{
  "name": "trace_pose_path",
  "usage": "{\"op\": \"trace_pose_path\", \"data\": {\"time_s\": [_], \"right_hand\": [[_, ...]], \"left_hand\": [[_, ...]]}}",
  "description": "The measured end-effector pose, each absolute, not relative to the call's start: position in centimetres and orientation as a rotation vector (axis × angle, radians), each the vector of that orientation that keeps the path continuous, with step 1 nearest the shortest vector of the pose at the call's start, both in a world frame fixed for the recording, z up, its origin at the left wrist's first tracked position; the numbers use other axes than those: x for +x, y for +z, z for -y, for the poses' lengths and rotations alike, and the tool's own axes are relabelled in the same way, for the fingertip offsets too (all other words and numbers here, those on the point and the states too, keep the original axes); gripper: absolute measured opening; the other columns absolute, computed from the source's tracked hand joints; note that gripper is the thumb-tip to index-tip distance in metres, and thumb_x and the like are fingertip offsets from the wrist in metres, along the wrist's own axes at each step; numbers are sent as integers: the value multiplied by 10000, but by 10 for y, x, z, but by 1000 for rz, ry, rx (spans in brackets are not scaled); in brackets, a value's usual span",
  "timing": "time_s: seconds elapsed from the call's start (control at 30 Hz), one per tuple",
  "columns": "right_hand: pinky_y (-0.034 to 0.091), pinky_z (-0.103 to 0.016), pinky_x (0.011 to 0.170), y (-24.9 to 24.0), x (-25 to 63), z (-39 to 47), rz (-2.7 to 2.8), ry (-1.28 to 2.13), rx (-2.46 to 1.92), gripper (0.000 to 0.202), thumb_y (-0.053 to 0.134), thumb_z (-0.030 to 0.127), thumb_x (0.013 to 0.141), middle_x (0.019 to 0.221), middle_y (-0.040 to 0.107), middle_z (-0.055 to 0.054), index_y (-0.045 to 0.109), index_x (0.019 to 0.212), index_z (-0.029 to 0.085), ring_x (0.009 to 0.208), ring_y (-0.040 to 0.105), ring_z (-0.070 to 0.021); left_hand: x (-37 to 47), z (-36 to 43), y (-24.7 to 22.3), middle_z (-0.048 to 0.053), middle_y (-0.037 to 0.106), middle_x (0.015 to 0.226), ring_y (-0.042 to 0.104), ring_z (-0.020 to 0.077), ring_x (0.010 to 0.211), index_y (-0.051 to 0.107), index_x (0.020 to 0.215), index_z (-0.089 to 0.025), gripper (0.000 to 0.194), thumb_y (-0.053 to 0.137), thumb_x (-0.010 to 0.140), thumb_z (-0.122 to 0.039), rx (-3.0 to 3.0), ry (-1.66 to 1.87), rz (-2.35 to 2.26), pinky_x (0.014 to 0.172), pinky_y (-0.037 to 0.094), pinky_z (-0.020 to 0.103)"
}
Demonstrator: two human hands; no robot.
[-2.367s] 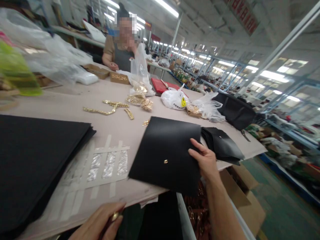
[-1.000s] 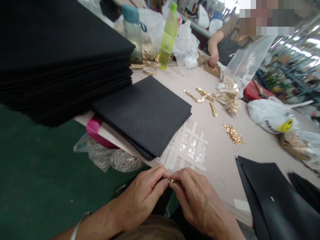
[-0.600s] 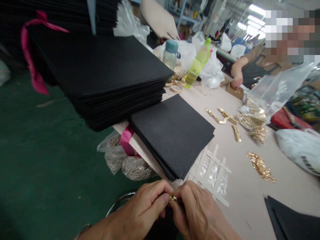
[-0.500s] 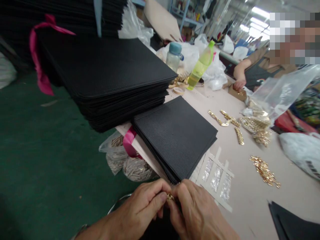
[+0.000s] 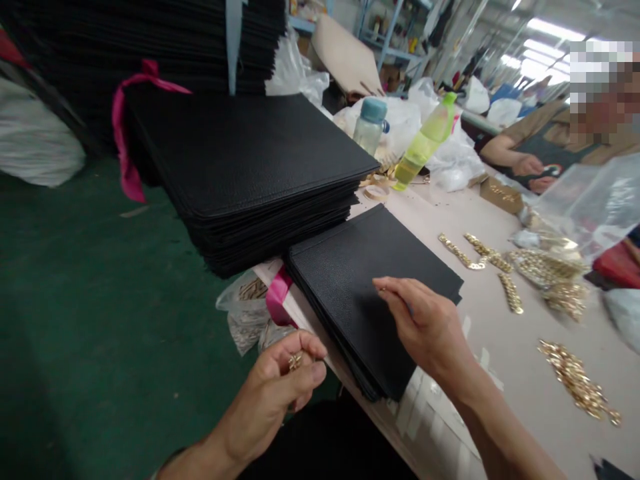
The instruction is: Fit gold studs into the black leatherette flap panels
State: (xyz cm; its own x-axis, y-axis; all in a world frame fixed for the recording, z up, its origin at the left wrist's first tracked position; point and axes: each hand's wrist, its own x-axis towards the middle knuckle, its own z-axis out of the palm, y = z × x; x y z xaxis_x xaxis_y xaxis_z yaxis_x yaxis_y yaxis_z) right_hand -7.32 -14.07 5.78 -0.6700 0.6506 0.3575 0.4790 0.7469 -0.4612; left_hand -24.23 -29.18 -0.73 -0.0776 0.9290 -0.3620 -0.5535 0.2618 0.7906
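Observation:
Small gold metal pieces (image 5: 295, 361) sit in the curled fingers of my left hand (image 5: 275, 380), which is closed around them just off the table's front edge. My right hand (image 5: 425, 320) hovers over the smaller stack of black leather panels (image 5: 345, 267). Its thumb and forefinger are pinched together, and a tiny speck shows at the tips, too small to name. A taller stack of black leather panels (image 5: 260, 153) stands behind, tied with a pink ribbon (image 5: 123, 143).
On the table lie a pile of gold pieces (image 5: 575, 380), gold chain strips (image 5: 510, 293), a green bottle (image 5: 425, 143), a jar with a blue lid (image 5: 370, 127) and a tape roll (image 5: 376, 193). A co-worker (image 5: 545, 143) sits across. Plastic bags (image 5: 243, 313) hang below the edge.
My hands were together at the panel stack's near corner and have separated. The right has moved up and right over the stack; the left stays low with the gold pieces. The view has shifted left.

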Motion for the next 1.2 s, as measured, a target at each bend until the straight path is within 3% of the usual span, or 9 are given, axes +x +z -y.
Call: {"op": "trace_pose_path", "data": {"time_s": [0.1, 0.2, 0.27, 0.37, 0.6, 0.77, 0.93, 1.1, 1.2], "right_hand": [[523, -383, 831, 48, -73, 128, 2506, 349, -912, 226, 481, 186, 975, 1000, 737, -78, 695, 1047, 192, 908, 650, -217], [524, -351, 796, 49, -72, 145, 2589, 576, -819, 225, 492, 181, 975, 957, 735, -66, 711, 1021, 206, 857, 652, -190], [528, -310, 753, 54, -70, 160, 2592, 805, -767, 235, 498, 182, 976, 903, 731, -43, 724, 1023, 231, 815, 656, -164], [533, -277, 734, 60, -68, 173, 2449, 1041, -895, 208, 565, 189, 941, 891, 740, -18, 720, 1066, 251, 800, 677, -147], [494, -224, 590, 61, -80, 165, 2316, 1197, -1161, 145, 606, 168, 878, 706, 700, 16, 741, 889, 221, 622, 644, -115], [467, -225, 550, 61, -89, 157, 2366, 1203, -1160, 122, 609, 163, 876, 723, 669, 9, 726, 881, 199, 558, 571, -94], [467, -242, 627, 67, -93, 152, 2542, 1090, -1059, 124, 633, 128, 863, 771, 652, 7, 722, 840, 211, 670, 589, -113], [458, -233, 638, 66, -93, 152, 2546, 1188, -1030, 125, 647, 128, 863, 793, 657, 16, 730, 841, 219, 679, 591, -103], [446, -222, 610, 63, -92, 154, 2503, 1269, -1020, 113, 644, 158, 873, 796, 654, 24, 731, 862, 230, 644, 574, -91]], "left_hand": [[-238, 287, -7, -114, 326, 538, 245, 35, 449, 618, 926, -186, 303, 735, 807, -440, 419, 1315, -1135, 430, 226, 167], [-234, 285, -5, -83, 490, 629, 324, 27, 445, 644, 1041, -215, 294, 716, 835, -413, 373, 1372, -1097, 434, 313, 151], [-233, 285, -4, -26, 645, 820, 543, 74, 610, 645, 1136, -244, 336, 731, 832, -358, 376, 1422, -1043, 614, 489, 198], [-231, 288, -5, 16, 718, 1017, 649, 180, 928, 659, 1170, -254, 371, 751, 813, -294, 388, 1452, -1040, 886, 523, 314], [-229, 290, 5, 5, 744, 924, 594, 107, 585, 647, 1200, -245, 426, 749, 797, -339, 372, 1417, -1068, 499, 460, 199], [-230, 284, 9, 78, 707, 1191, 681, 244, 948, 610, 1264, -214, 474, 713, 829, -373, 406, 1359, -1074, 736, 563, 318], [-227, 285, 0, 44, 697, 1232, 634, 245, 1118, 623, 1245, -228, 407, 680, 866, -364, 443, 1410, -1177, 1015, 473, 379], [-224, 289, 1, 26, 720, 1158, 641, 235, 1086, 590, 1277, -254, 460, 705, 847, -371, 486, 1465, -1248, 1019, 467, 375], [-225, 290, 4, 28, 730, 1078, 654, 219, 1010, 583, 1280, -256, 472, 709, 841, -372, 486, 1463, -1218, 902, 525, 326]]}}
